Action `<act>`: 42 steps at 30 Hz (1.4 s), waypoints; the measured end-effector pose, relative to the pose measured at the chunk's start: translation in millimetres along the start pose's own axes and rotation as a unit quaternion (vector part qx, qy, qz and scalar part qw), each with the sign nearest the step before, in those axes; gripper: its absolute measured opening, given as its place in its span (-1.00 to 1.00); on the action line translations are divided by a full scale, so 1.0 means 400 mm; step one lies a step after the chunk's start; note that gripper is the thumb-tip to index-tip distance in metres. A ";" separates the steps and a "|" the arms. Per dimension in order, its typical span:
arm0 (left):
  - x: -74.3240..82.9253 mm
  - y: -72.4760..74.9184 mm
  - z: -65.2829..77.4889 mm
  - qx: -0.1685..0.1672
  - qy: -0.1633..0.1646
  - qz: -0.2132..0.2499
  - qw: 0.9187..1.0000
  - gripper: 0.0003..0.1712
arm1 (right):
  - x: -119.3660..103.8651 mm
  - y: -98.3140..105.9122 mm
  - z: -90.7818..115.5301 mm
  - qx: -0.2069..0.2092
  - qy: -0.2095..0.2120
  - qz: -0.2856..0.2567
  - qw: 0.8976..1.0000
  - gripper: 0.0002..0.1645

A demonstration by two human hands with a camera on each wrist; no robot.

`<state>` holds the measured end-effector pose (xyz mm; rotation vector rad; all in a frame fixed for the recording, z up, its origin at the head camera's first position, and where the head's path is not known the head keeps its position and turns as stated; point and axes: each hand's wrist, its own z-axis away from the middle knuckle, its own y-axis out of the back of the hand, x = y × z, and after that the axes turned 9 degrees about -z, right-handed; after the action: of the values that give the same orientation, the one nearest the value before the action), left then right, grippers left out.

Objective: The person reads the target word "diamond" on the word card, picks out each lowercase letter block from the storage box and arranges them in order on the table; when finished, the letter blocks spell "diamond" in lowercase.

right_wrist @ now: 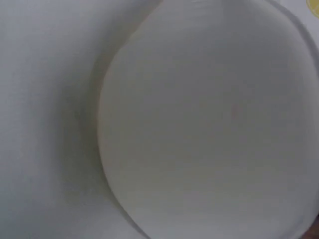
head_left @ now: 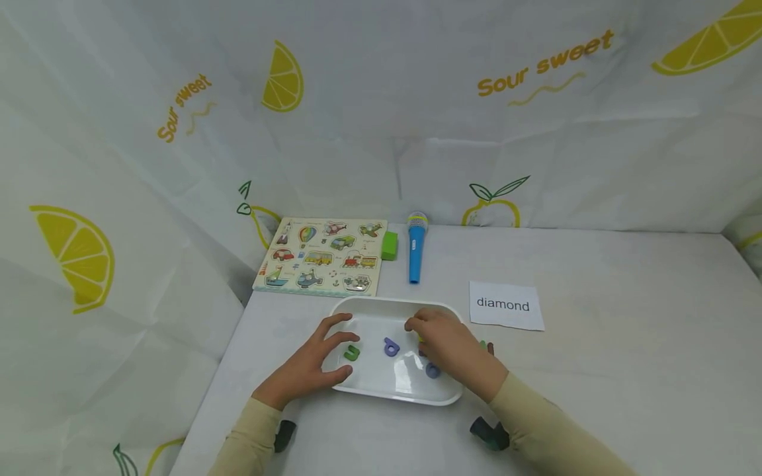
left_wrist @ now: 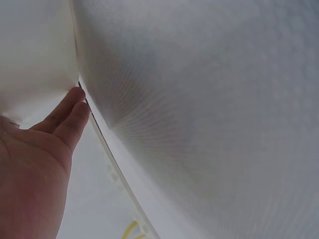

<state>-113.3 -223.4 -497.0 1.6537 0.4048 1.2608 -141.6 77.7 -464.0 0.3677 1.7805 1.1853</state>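
A white tray (head_left: 372,391) holds small letter pieces. In it lie a green letter (head_left: 352,353) on the left, a purple letter (head_left: 391,347) near the middle and a blue-purple letter (head_left: 432,371) on the right. My left hand (head_left: 306,363) reaches over the tray's left rim, fingers spread and loosely bent around the green letter, holding nothing. Over the tray's right half, my right hand (head_left: 449,340) has its fingers curled down. A yellow piece (head_left: 420,338) peeks out beneath them; the thumb and any pinch are hidden. The left wrist view shows the left hand (left_wrist: 40,164) partly.
Right of the tray lies a paper card (head_left: 506,305) reading "diamond". Behind stand out a vehicle puzzle board (head_left: 324,256), a green block (head_left: 389,245) and a blue toy microphone (head_left: 415,251). Bits of green and brown (head_left: 490,348) show beside the right wrist.
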 end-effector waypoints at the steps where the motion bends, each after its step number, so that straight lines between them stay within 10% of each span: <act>1: 0.000 -0.001 0.000 -0.001 0.001 0.000 1.000 -0.48 | 0.004 -0.006 -0.002 0.001 0.005 0.014 1.000 -0.59; 30: 0.004 -0.002 -0.003 0.005 -0.001 0.005 1.000 -0.48 | 0.002 -0.026 -0.012 0.005 -0.027 0.044 0.999 -0.66; 42: 0.003 -0.001 0.000 0.003 0.000 -0.001 1.000 -0.49 | 0.002 0.029 0.010 0.003 0.018 -0.037 0.999 -0.80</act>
<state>-112.8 -222.1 -496.7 1.6587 0.4100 1.2590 -141.6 86.1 -455.1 0.2828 1.8129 1.1413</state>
